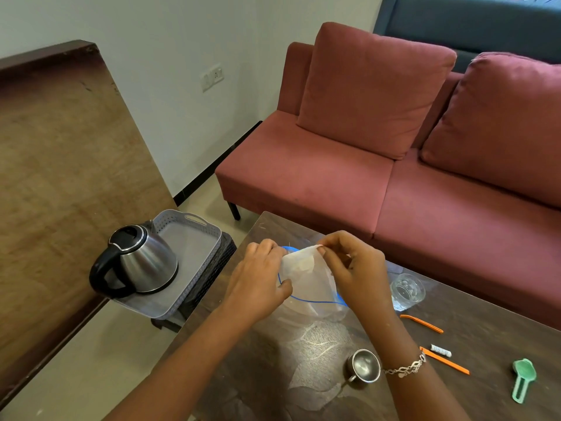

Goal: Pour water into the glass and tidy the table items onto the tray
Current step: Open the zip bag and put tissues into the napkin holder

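Observation:
My left hand [259,276] and my right hand [353,265] both pinch a thin white cloth or paper [306,268] above a clear plastic container with a blue rim [315,303] on the dark table [303,375]. A clear glass [406,291] with some water stands just right of my right hand. A steel kettle [141,261] with a black handle sits on the grey tray [194,238] at the left, off the table. A small steel cup [362,366] stands under my right forearm.
Two orange sticks [422,323] [446,361], a small white tube [440,350] and a green scoop [522,378] lie on the table's right part. The tray rests on a dark stool [215,265]. A red sofa [379,177] stands behind the table, a brown board [60,162] at left.

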The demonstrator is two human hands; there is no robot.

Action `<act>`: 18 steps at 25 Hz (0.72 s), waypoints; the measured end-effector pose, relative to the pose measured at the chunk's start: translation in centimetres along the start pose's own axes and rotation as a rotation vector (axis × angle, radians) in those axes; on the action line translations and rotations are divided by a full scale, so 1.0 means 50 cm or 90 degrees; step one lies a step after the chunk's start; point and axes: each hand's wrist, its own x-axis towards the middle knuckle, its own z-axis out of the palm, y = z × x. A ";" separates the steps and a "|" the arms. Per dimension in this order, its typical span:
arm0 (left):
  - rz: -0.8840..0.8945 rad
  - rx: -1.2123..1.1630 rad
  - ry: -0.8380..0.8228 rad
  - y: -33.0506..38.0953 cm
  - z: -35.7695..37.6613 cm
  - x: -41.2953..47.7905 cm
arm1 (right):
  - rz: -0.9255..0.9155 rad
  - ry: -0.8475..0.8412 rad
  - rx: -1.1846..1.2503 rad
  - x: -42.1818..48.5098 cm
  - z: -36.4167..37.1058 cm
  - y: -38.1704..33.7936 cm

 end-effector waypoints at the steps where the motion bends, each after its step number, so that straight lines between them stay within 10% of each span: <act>1: 0.002 -0.006 0.001 -0.001 0.000 -0.001 | 0.005 -0.002 0.019 0.000 -0.001 -0.001; 18: -0.014 -0.099 0.115 0.002 -0.002 0.006 | -0.085 -0.127 -0.134 -0.007 -0.011 0.003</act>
